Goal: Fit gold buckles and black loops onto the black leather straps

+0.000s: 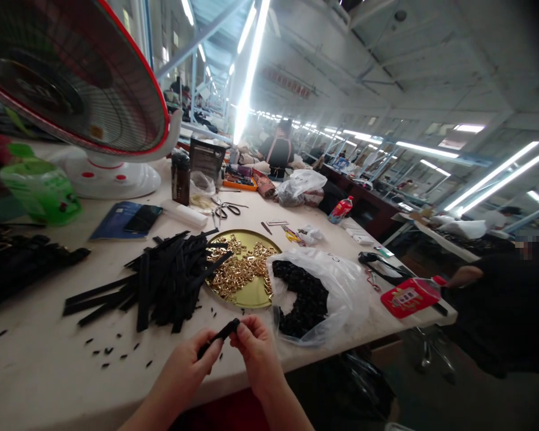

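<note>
Between my two hands, just over the table's near edge, is a black fabric strap (pixel 224 332). My left hand (pixel 186 362) is closed round its lower part, and my right hand (pixel 255 347) pinches its upper end. Beyond them lies a loose pile of black straps (pixel 168 281). A round gold tray (pixel 247 296) holds many small gold metal buckles (pixel 233 269). To the right, an open clear plastic bag (pixel 348 293) contains small black pieces (pixel 303 293). Several tiny black bits (pixel 108 351) are scattered on the table at left.
A large fan (pixel 112 173) stands at the back left beside a green pouch (pixel 42 185). Scissors (pixel 227 208), a phone (pixel 142 219) on a blue notebook (pixel 108 222), and a dark bottle (pixel 180 176) lie behind. A red jug (pixel 408 297) is near the right edge, by a person (pixel 512 299).
</note>
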The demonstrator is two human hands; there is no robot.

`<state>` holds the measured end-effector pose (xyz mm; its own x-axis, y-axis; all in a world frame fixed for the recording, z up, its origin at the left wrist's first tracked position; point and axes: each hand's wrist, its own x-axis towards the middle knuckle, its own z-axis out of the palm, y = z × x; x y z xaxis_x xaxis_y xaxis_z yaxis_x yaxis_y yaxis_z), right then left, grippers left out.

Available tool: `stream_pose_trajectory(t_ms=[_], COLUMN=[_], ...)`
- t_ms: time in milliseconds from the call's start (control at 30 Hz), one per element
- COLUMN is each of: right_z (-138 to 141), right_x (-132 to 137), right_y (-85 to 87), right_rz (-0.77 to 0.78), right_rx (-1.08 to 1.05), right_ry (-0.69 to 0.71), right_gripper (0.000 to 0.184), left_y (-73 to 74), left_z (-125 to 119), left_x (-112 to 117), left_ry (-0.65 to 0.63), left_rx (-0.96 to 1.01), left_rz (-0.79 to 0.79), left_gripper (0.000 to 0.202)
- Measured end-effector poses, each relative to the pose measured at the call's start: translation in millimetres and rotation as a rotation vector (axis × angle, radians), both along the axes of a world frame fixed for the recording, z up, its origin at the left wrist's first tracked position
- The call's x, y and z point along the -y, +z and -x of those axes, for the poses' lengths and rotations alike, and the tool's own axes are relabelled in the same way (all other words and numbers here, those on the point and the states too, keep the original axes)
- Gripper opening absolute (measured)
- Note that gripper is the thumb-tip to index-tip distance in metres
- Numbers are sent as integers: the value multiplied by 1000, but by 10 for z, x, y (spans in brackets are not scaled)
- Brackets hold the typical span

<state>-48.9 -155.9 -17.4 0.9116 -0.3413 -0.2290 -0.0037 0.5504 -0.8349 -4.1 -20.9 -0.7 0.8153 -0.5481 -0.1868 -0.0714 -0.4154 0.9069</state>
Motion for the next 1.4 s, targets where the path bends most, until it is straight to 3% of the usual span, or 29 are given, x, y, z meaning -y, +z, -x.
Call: stream_pose_trajectory(t_ms=[200,467,567,733,833,967,1133,1233,1400], right_z=[15,32,59,61,72,109,128,115,106], right_x=[-33,8,1,-47,-65,-113,-157,-132,-75], right_y=[-25,-95,-136,-178,-141,-78,-60,-60,-55], right_rz=[46,180,127,28,4,1,78,11,-30], right_rx=[-2,-82,-61,-62,-45,-37,4,11,-49], right_ry=[32,90,100,117,131,195,149,100,228], right_gripper=[24,24,25,29,22,20,27,40,26], left_y=[-93,-19,-1,-1,13,68,67,16,15], left_z=[-49,-71,-77,-46,-10,32,24,10,16], left_x=[-41,-55,-39,22,18,-29,-55,-57,-47], left_ry=[-18,-126,-175,-129,-107,-84,-4,18,6], left_rx=[-6,102,99,68,65,24,-42,-106,-137], left_rz=[-59,-152,-139,-133,-48,42,47,79,85], left_gripper=[34,28,26,28,23,33,28,22,24])
